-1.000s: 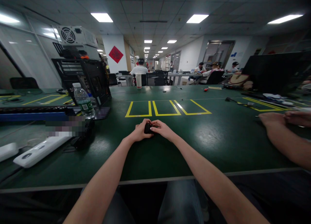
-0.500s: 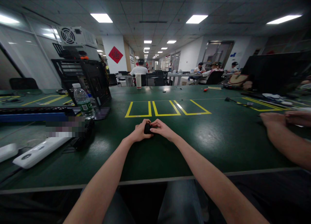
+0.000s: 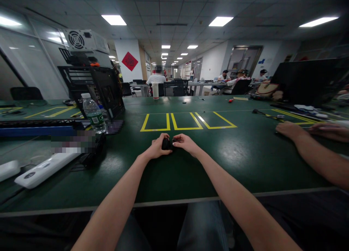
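Note:
My left hand (image 3: 156, 148) is wrapped round a small black rounded object (image 3: 166, 144) just above the green table; its exact kind cannot be made out. Fingers and thumb curve about its left side, leaving the right side uncovered. Just to the right, my right hand (image 3: 185, 143) pinches a tiny dark piece (image 3: 173, 140) between thumb and fingertips, a little apart from the black object. The piece is too small to name.
Yellow tape outlines (image 3: 187, 128) lie beyond my hands on the green table (image 3: 174, 182). At left are a water bottle (image 3: 93, 113), an open computer case (image 3: 107, 91) and a white power strip (image 3: 46, 171). Another person's hand (image 3: 291, 131) rests at right, near cables (image 3: 268, 115).
My right hand has drawn slightly right, away from the black object, with the tiny dark piece in its fingertips. My left hand stays in place. The other person's arm has moved left.

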{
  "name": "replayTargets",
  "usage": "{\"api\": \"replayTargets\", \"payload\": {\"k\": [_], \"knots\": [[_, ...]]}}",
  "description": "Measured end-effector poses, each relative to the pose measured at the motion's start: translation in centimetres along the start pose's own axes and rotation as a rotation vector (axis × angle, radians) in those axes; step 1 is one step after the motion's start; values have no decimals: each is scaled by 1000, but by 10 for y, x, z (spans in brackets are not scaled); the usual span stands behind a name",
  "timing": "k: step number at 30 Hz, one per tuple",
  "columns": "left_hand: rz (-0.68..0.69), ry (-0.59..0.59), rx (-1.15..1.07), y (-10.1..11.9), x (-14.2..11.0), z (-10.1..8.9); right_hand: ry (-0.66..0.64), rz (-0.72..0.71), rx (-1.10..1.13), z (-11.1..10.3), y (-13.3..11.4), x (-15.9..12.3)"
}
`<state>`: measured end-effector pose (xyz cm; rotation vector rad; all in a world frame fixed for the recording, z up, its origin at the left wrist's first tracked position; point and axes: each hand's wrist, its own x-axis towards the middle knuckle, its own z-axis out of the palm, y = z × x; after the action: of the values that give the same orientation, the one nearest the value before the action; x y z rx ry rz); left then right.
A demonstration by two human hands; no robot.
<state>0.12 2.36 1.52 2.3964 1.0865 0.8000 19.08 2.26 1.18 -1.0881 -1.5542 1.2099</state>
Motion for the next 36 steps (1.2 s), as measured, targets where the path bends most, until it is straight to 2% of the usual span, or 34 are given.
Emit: {"api": "replayTargets", "payload": {"k": [4,11,17,22,28,33,36], "knots": [[6,13,14,-2,1,1,45,47,40,-7,5,2],[42,73,59,2,-3,7,-71,98,158,23,-2,-2],[109,115,104,9,-8,12,-112,131,242,26,-9,-10],[141,143,148,11,-8,13,-57,137,223,29,-11,-12],[108,218,208,14,-7,13,1,116,187,30,-13,-11],[128,216,127,13,-8,8,12,103,188,25,-7,-3],[136,234,226,11,-9,3,4,89,193,23,-5,1]]}}
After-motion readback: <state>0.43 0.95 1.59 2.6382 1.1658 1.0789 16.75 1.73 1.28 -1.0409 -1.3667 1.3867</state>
